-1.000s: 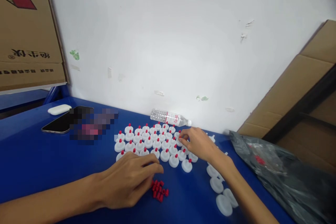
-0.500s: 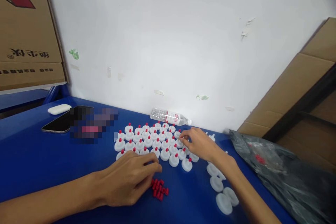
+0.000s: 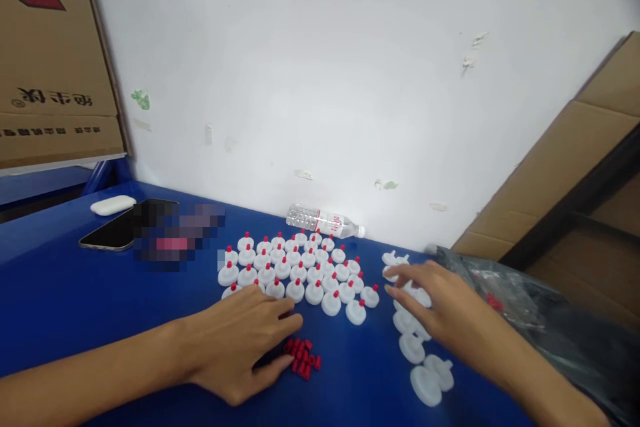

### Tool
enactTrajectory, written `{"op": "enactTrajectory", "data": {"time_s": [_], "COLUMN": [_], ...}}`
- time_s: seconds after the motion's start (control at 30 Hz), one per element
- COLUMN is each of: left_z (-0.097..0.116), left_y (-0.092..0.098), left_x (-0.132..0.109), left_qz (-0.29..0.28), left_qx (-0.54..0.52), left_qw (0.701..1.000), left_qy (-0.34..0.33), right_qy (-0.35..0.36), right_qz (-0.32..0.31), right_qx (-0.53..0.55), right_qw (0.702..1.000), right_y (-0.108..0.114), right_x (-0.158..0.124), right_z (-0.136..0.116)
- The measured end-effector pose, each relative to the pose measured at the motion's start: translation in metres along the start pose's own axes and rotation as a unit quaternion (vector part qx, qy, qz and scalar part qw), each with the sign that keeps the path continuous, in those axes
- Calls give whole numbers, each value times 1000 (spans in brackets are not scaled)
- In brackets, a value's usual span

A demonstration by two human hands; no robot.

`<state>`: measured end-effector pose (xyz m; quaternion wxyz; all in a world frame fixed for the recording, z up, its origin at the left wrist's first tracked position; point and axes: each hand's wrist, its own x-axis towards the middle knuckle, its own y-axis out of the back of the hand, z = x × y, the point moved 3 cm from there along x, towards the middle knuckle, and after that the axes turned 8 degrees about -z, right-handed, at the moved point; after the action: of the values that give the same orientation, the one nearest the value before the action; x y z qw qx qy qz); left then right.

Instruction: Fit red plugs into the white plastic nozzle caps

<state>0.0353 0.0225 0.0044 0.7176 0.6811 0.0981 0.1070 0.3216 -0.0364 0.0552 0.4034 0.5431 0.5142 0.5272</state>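
Note:
Several white round caps with red tips [image 3: 300, 271] stand in tight rows on the blue table [image 3: 60, 300]. My left hand [image 3: 240, 337] rests on the table in front of them, fingers curled loosely, its fingertips touching a small pile of loose red tips [image 3: 303, 355]. My right hand [image 3: 440, 307] hovers with fingers stretched out over a group of plain white caps [image 3: 420, 363] at the right. It holds nothing that I can see.
A clear water bottle [image 3: 324, 221] lies against the white wall. A phone [image 3: 114, 233] and a white case [image 3: 113, 204] lie at the far left. A black plastic bag [image 3: 540, 320] sits at the right, with cardboard boxes [image 3: 565, 167] behind it and another box [image 3: 45, 60] at the upper left.
My right hand has left the back right corner of the rows of capped pieces and moved right, over the plain white caps. My left hand has barely shifted.

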Motion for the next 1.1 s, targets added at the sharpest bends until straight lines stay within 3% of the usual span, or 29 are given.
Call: {"op": "enactTrajectory", "data": {"time_s": [0.13,0.27,0.6,0.87,1.1], "left_z": [0,0,0,-3,-5], "left_y": [-3,-6,-6,-4,-1], "left_x": [1,3,6,4,1], "left_qz": [0,-2,7,26,41], "left_qx": [2,9,18,-1,-36], "left_qw": [1000,1000,1000,1000,998], "left_qy": [-1,-2,-14,-3,11], "right_qy": [21,4,-21,18,47], "right_qz": [39,36,4,84,147], "right_qx": [-28,-66,-147,-76,6], "right_qw": [999,997,989,993,988], "right_y": [-20,-37,-58,-36,-24], "right_x": [-37,-57,-55,-52,-47], "right_z": [14,26,16,-9,-55]}}
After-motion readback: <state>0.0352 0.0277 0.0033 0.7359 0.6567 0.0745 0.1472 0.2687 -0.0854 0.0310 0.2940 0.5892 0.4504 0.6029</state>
